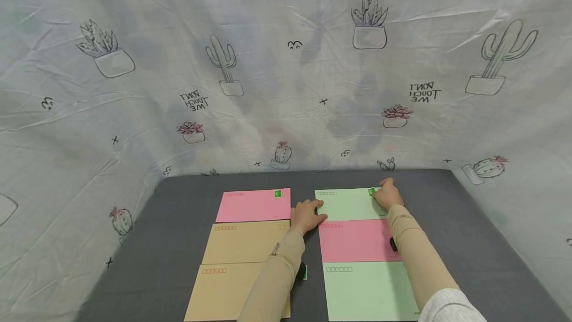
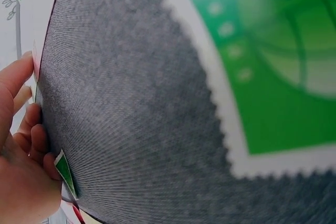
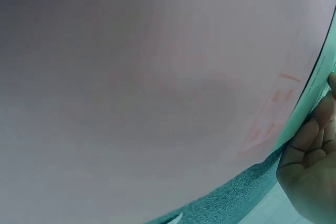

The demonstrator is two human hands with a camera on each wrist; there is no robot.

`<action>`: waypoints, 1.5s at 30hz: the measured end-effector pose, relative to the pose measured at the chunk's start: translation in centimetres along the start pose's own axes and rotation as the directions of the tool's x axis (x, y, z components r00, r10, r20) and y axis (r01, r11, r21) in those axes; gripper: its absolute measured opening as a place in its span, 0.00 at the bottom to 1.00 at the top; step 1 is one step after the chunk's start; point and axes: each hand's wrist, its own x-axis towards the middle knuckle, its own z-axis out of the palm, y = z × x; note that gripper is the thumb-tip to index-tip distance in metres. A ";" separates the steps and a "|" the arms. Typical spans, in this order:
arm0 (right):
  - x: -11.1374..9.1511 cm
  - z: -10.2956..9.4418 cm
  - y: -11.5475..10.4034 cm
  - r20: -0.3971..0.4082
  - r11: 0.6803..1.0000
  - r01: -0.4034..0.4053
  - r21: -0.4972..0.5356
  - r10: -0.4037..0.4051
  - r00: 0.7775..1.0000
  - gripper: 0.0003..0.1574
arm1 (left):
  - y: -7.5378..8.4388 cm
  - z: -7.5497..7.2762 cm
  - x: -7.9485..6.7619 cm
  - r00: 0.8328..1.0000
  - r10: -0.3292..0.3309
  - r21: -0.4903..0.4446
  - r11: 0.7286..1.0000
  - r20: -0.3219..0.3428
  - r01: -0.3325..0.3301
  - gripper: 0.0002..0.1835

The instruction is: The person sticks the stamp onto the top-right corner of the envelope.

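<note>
In the head view, my right hand (image 1: 388, 195) is at the upper right corner of the far mint green envelope (image 1: 348, 205). Its thumb and finger pinch a small green postage stamp (image 1: 372, 192) there. My left hand (image 1: 306, 216) rests at that envelope's left edge, thumb and fingertips spread against it. Beneath the left wrist another stamp (image 1: 305, 273) lies on the dark cloth, and it looms large (image 2: 283, 77) in the left wrist view. One more stamp (image 2: 65, 174) shows beside the left little finger. In the right wrist view the right fingers (image 3: 302, 142) bend at the green envelope's edge.
On the left lie a pink envelope (image 1: 252, 206) bearing a stamp (image 1: 277, 194) and two tan envelopes (image 1: 243, 242). A pink envelope (image 1: 353, 242) and a mint green one (image 1: 366, 292) continue the right column. Patterned white cloth (image 1: 286, 88) surrounds the dark table (image 1: 156, 262).
</note>
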 end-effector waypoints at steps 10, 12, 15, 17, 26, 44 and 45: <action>-0.3 -0.4 -0.5 0.023 0.992 0.086 -0.095 -0.084 0.996 0.15 | 0.1 0.0 0.1 1.000 0.006 0.001 1.000 -0.006 -0.006 0.23; -0.4 -0.3 -0.4 0.027 0.993 0.081 -0.090 -0.079 0.997 0.16 | 0.2 0.0 0.0 1.000 0.009 -0.006 1.000 -0.005 -0.009 0.23; -0.4 -0.3 -0.2 0.032 0.994 0.073 -0.080 -0.071 0.997 0.16 | 0.3 -0.1 -0.3 1.000 0.009 -0.019 1.000 -0.002 -0.009 0.23; -0.4 -0.3 -0.1 0.034 0.994 0.073 -0.079 -0.070 0.997 0.17 | 0.3 -0.1 -0.4 1.000 0.009 -0.015 1.000 0.001 -0.009 0.23; -1.1 -1.2 -1.1 0.073 0.984 0.093 -0.151 -0.083 0.994 0.18 | 0.5 -0.2 -0.1 1.000 0.019 0.016 1.000 0.000 -0.019 0.23; -2.2 -0.7 -1.7 -0.025 0.994 0.101 -0.052 -0.102 0.994 0.22 | 0.7 -0.6 -0.1 0.999 0.010 0.036 0.999 0.037 -0.012 0.24; -2.2 -0.7 -1.7 -0.029 0.994 0.101 -0.043 -0.102 0.994 0.22 | 0.7 -0.7 -0.1 0.999 0.016 0.036 0.999 0.037 -0.018 0.24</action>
